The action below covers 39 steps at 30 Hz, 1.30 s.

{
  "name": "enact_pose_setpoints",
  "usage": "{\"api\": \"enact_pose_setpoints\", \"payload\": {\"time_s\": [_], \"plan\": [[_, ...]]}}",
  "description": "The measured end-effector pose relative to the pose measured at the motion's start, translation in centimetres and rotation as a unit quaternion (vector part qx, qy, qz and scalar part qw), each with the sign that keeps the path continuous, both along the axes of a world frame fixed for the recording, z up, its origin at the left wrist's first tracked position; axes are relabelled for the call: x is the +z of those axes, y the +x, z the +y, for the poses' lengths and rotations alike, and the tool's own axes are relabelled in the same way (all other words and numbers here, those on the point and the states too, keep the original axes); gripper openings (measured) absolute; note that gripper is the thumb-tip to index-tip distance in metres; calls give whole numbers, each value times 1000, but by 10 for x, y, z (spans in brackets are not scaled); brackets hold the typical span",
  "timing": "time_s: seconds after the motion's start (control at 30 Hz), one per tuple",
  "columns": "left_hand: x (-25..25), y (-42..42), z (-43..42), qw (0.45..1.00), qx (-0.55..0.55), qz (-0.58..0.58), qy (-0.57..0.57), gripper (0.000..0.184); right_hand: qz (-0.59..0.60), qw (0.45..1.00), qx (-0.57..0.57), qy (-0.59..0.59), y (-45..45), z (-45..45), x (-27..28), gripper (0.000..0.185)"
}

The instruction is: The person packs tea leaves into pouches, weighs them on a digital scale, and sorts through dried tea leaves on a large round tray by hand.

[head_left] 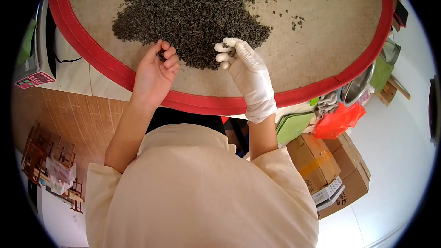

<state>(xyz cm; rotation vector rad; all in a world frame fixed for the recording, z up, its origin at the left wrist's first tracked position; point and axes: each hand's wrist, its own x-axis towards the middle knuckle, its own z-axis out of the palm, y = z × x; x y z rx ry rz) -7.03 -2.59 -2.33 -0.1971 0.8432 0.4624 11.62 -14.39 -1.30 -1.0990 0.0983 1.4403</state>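
Dark, curled dried tea leaves lie in a broad heap on a large round tray with a red cloth rim. At the near left edge of the heap is my left hand, bare, palm up, its fingers curled around a few of the leaves. My right hand wears a white glove and is at the near right edge, with fingers bent in and a small pinch of leaves showing between them. Some loose bits lie scattered to the right of the heap.
Cardboard boxes, a red plastic bag, green packets and a metal bowl are at the right beyond the rim. A machine with a red label panel stands at the left. Wooden furniture is on the floor, lower left.
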Motion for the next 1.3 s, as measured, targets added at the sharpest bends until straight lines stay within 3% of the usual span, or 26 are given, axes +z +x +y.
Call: {"api": "enact_pose_setpoints", "payload": {"time_s": [0.27,0.37,0.43,0.47,0.5,0.57,0.6,0.7,0.77,0.9,1.03,1.17,1.3], "plan": [[4,4,0,999,-10,34,12,17,142,988,-60,5,-4,16,23,47],[3,3,0,999,-12,33,20,16,75,997,-32,-5,-8,17,28,49],[2,1,-1,999,-11,32,28,15,-106,992,44,-59,-13,17,36,48],[1,1,-1,999,-17,37,25,15,-299,942,114,-105,-16,15,32,48],[1,0,-1,999,-21,42,23,14,-478,848,177,-144,-20,15,31,49],[1,1,-1,998,-24,49,27,14,-626,699,263,-222,-26,17,42,53],[1,1,-1,998,-31,54,29,14,-644,680,256,-239,-28,20,46,54],[-9,-5,-3,999,-39,6,34,17,-696,649,229,-205,-31,26,45,56],[-2,4,-4,997,-59,44,39,19,-602,773,197,-21,-42,32,51,57],[-6,8,-10,995,-72,75,-6,23,-597,711,370,34,-68,50,66,56],[-1,0,-2,995,-63,71,26,21,-663,689,285,63,-55,63,32,54],[-1,-12,6,995,-3,86,42,18,-781,557,283,20,-19,107,-10,57],[-1,-28,11,997,36,41,61,17,-796,516,267,168,-7,180,-49,52]]}}
